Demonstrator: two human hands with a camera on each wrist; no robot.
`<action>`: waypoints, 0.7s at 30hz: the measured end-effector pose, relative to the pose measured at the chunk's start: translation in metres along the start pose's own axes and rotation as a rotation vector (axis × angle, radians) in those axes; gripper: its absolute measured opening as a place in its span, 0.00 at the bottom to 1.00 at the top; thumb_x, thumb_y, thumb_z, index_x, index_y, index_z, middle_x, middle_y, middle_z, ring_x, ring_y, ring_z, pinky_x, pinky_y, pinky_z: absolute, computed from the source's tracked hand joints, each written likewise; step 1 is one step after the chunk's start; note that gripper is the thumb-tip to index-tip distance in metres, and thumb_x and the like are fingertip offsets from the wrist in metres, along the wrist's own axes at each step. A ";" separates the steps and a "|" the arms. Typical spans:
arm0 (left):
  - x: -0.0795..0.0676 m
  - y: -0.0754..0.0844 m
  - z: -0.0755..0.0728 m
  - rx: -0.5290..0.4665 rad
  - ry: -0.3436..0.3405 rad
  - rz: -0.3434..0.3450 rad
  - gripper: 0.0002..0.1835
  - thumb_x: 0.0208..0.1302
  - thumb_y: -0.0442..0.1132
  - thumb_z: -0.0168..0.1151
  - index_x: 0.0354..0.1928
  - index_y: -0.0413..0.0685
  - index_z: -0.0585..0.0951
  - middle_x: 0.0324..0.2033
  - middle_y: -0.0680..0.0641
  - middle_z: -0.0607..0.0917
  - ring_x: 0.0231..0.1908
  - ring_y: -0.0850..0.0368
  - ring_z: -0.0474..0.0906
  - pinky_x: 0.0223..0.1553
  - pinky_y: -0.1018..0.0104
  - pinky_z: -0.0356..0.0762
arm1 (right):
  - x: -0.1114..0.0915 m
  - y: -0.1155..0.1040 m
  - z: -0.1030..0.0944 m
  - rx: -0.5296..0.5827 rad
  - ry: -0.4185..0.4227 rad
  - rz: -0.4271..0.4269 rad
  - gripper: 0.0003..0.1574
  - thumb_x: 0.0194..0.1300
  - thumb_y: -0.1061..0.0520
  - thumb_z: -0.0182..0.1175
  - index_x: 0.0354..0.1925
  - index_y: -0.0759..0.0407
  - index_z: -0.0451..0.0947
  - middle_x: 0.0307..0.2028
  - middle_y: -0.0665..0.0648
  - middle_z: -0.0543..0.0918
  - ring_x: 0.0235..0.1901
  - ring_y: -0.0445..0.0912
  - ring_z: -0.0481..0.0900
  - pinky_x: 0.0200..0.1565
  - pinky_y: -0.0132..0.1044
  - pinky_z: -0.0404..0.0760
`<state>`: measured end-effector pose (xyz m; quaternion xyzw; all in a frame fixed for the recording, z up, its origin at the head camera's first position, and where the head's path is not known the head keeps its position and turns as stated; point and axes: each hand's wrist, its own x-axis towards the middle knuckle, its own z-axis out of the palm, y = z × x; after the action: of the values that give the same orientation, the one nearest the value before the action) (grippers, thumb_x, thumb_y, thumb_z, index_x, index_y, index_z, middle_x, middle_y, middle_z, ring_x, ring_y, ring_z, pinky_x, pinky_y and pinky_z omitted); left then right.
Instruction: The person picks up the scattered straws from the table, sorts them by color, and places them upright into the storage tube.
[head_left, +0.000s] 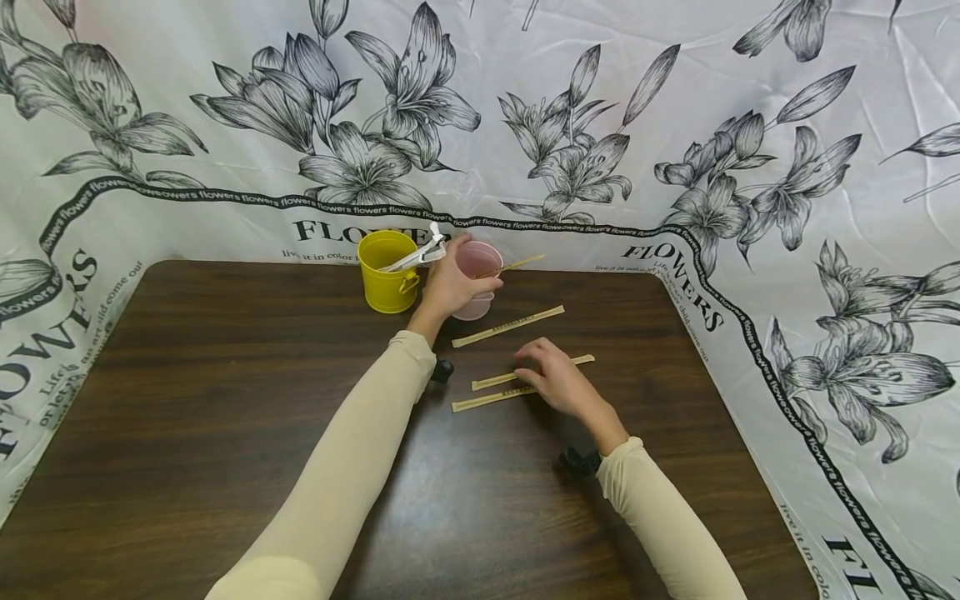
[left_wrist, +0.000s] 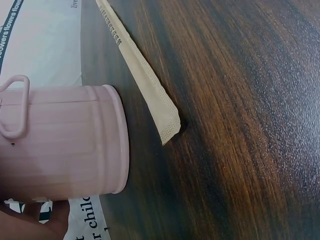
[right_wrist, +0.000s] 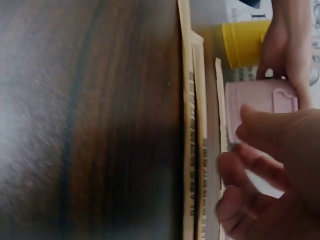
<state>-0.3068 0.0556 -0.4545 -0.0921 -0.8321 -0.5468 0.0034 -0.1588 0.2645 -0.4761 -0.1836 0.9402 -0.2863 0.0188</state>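
Observation:
My left hand grips a small pink bucket at the back of the table, thumb on the near side of its rim. A thin, paper-wrapped stick leans out of this bucket to the right. My right hand is over two similar wrapped sticks, the upper stick and the lower stick, its fingers loosely bent with nothing between them. A third wrapped stick lies nearer the bucket; in the left wrist view the end of a printed wrapper shows beside the bucket's base.
A yellow bucket stands just left of my left hand, white plastic pieces sticking out of it. Behind the dark wooden table hangs a white cloth with a flower print.

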 end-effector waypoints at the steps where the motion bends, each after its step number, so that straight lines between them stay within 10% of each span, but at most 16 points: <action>1: 0.000 0.000 0.000 0.001 -0.002 -0.002 0.55 0.39 0.57 0.78 0.71 0.63 0.58 0.61 0.45 0.73 0.57 0.46 0.72 0.59 0.48 0.71 | -0.001 0.001 0.002 -0.009 -0.022 0.005 0.20 0.66 0.54 0.60 0.54 0.60 0.78 0.51 0.56 0.76 0.41 0.48 0.78 0.42 0.40 0.80; 10: 0.000 -0.003 -0.001 -0.002 -0.015 -0.019 0.56 0.38 0.62 0.77 0.71 0.67 0.58 0.62 0.46 0.71 0.58 0.46 0.71 0.58 0.47 0.72 | -0.010 0.003 0.017 -0.153 -0.075 0.030 0.21 0.67 0.54 0.59 0.58 0.52 0.77 0.50 0.54 0.72 0.35 0.42 0.74 0.36 0.35 0.75; 21: 0.001 -0.004 0.002 -0.014 0.002 -0.005 0.55 0.38 0.59 0.78 0.70 0.67 0.59 0.59 0.45 0.74 0.56 0.46 0.72 0.57 0.48 0.72 | -0.015 0.004 0.026 -0.160 0.008 -0.021 0.04 0.66 0.57 0.59 0.38 0.49 0.80 0.42 0.48 0.74 0.35 0.38 0.75 0.38 0.33 0.78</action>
<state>-0.3086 0.0557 -0.4587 -0.0895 -0.8284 -0.5530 0.0022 -0.1420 0.2586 -0.5012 -0.1935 0.9581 -0.2113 -0.0025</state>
